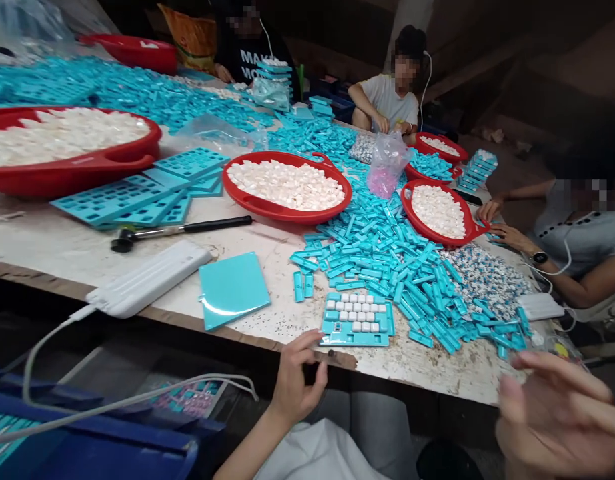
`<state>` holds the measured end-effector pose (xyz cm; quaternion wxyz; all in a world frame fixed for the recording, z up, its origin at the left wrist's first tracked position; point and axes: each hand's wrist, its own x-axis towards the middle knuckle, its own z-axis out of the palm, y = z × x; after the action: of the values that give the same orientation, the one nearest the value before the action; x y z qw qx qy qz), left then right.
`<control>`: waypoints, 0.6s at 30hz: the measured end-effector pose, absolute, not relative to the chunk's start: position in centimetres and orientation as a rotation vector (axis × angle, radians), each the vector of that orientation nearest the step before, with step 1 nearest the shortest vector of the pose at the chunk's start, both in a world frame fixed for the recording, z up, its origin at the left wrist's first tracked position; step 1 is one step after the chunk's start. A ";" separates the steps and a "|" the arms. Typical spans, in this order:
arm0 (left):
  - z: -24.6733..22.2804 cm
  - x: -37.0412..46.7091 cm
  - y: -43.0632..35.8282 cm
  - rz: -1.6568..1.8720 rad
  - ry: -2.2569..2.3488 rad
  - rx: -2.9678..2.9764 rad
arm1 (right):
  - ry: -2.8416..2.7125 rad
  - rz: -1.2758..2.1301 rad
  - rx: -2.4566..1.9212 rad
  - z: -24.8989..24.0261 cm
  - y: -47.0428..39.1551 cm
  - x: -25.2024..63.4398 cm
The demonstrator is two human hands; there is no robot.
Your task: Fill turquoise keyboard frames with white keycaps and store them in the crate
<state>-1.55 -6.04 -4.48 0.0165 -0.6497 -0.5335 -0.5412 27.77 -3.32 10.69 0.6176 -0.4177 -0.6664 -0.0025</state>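
On the front edge of the table lies a turquoise toy keyboard [332, 339] with rows of white keycaps fitted and a few bare slots. My left hand [297, 377] is at its lower left corner, fingertips touching or close to it, the thumb held apart below. Off to the right, my right hand [557, 417] is raised at the table's edge, slightly blurred, with fingers stretched out and nothing seen in it. Two small turquoise bars [303, 286] lie just behind the keyboard. A flat turquoise square panel [234, 288] rests to its left.
Red baskets of white keycaps [287, 185] stand behind. Loose turquoise bars [382, 233] and small white-and-blue parts [487, 280] are heaped at right. A hammer [187, 227] and white power strip [152, 277] lie left. Several people sit around the table; a blue crate [152, 443] stands below.
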 end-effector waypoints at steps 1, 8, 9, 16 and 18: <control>-4.4 -1.6 -6.2 -1.773 -1.699 -1.973 | -1.564 -0.011 -0.968 9.7 -2.2 27.8; -4.0 -1.6 -6.8 -1.722 -1.734 -1.965 | -1.780 0.359 -1.462 1.7 -0.5 30.9; -4.0 -1.6 -6.8 -1.704 -1.721 -1.984 | -1.797 0.381 -1.487 1.1 -0.6 31.2; -4.1 -2.2 -6.6 -1.716 -1.726 -1.998 | -2.018 0.414 -1.454 1.4 0.6 29.6; -4.2 -2.4 -6.9 -1.743 -1.749 -1.974 | -2.054 0.415 -1.455 1.7 1.0 29.4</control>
<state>-2.39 -6.93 -4.20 -0.0100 -0.6245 -0.5531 -0.5513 29.39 0.96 1.73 0.2908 -0.5457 -0.7703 0.1558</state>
